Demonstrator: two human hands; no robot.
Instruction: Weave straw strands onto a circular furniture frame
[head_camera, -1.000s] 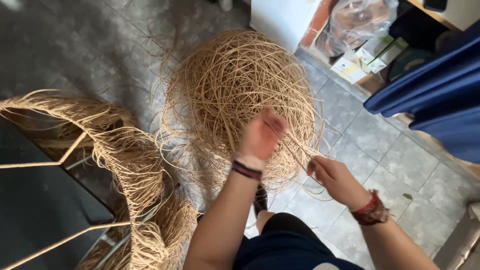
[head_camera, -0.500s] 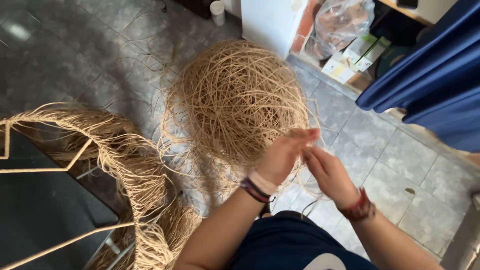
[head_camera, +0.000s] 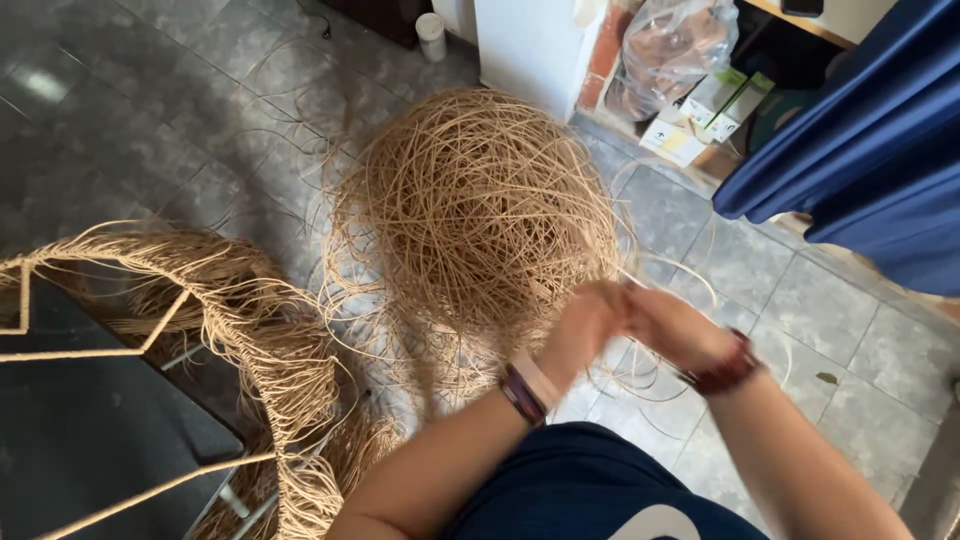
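A big tangled pile of thin tan rattan strands (head_camera: 470, 210) lies on the grey tiled floor. My left hand (head_camera: 585, 325) and my right hand (head_camera: 675, 328) meet just below its right edge, both blurred, fingers closed around strands trailing from the pile. Each wrist carries a dark band. At the left, a curved frame wrapped in woven tan fibre (head_camera: 250, 320) arcs over a dark seat, with loose fringe hanging from it.
A white cabinet (head_camera: 535, 45) stands behind the pile, with a white cup (head_camera: 432, 35) to its left. A clear plastic bag (head_camera: 675, 45) and small boxes (head_camera: 705, 115) sit at the back right. Blue cloth (head_camera: 870, 150) hangs at the right.
My hands have come together from apart and now touch beside the pile. The view has shifted, so the pile sits higher and more central.
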